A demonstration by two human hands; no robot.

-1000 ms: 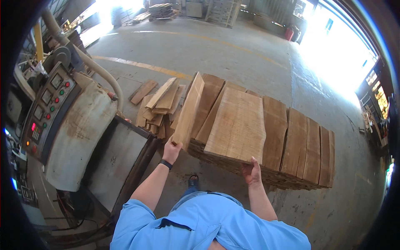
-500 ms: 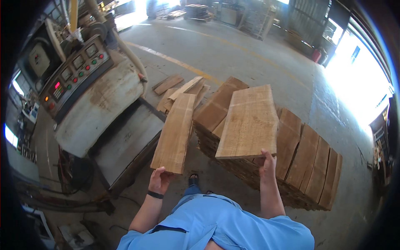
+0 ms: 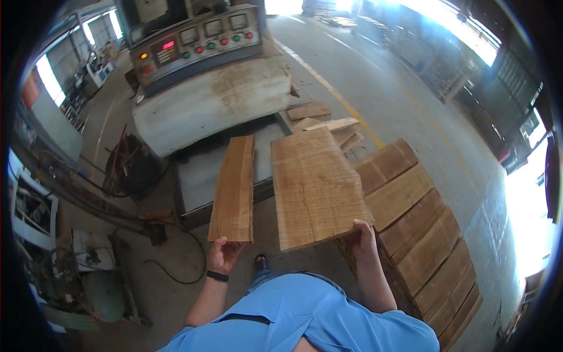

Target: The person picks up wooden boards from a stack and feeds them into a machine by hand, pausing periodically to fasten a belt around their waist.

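Observation:
My left hand [image 3: 225, 256] grips the near end of a narrow wooden board [image 3: 233, 190], its thumb on top and fingers underneath. A wider wooden board [image 3: 316, 188], with an uneven right edge, is held at its near right corner by my right hand [image 3: 363, 237]. Both boards are raised off the floor and point away from me, a gap between them. The narrow one overlaps the view of the machine's metal bed [image 3: 196, 176]. Behind the wide one, at right, lies a stack of boards [image 3: 422, 240].
A machine control panel [image 3: 205, 44] with coloured buttons and a lit display stands ahead. Offcuts [image 3: 311, 110] lie on the floor beyond the wide board. At left are a dark bucket [image 3: 138, 167] and a loose black cable [image 3: 176, 281]. A yellow line [image 3: 340, 100] crosses the floor.
My view has turned left toward the machine, and both boards have swung round with me. The wide board has left its place over the stack and now hangs nearer the machine bed.

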